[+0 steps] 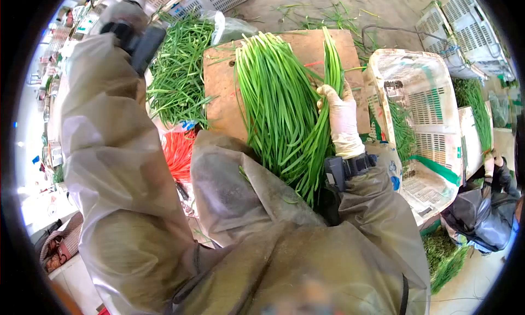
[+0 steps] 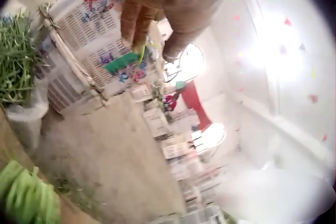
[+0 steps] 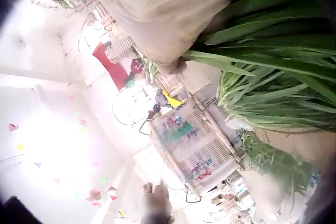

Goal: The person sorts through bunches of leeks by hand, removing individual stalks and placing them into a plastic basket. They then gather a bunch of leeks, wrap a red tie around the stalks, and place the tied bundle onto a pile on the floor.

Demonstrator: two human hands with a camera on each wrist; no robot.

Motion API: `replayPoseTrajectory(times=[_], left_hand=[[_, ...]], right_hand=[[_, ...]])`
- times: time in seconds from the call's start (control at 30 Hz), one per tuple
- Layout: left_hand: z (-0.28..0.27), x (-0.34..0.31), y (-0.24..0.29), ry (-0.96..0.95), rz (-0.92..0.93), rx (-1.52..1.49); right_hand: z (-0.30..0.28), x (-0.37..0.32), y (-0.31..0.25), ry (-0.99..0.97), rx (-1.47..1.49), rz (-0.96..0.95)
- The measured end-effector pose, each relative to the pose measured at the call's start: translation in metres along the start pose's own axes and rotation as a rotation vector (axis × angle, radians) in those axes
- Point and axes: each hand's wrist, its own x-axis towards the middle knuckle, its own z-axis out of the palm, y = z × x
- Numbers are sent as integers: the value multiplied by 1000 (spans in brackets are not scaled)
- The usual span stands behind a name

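Note:
My gloved right hand grips a small bunch of garlic chives, thumb and fingers curled round its leaves. Pale cut ends point away from me. Beside it, a large heap of garlic chives lies on a wooden board, its green tips hanging over the near edge towards my lap. My gloved left hand is stretched out at the upper left, away from the board. In the left wrist view its fingers hang loosely apart, with a thin green scrap near one fingertip.
Loose green leaves are piled left of the board, by a clear plastic bag. Red strips lie below them. A white crate stands close on the right. Another crate is at the back. A person works at far right.

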Motion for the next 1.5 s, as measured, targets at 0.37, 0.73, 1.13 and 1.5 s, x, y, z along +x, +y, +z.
replayPoseTrajectory(times=[0.37, 0.73, 1.13, 1.5], left_hand=[[264, -264, -110, 97, -649, -311], [314, -266, -78, 244, -540, -812], [307, -271, -93, 195, -442, -796], [281, -268, -91, -49, -690, -11]], right_hand=[[11, 138, 36, -354, -501, 19], [78, 78, 79, -88, -1339, -356], [113, 52, 81, -130, -1278, -134], [131, 42, 73, -102, -1429, -97]])
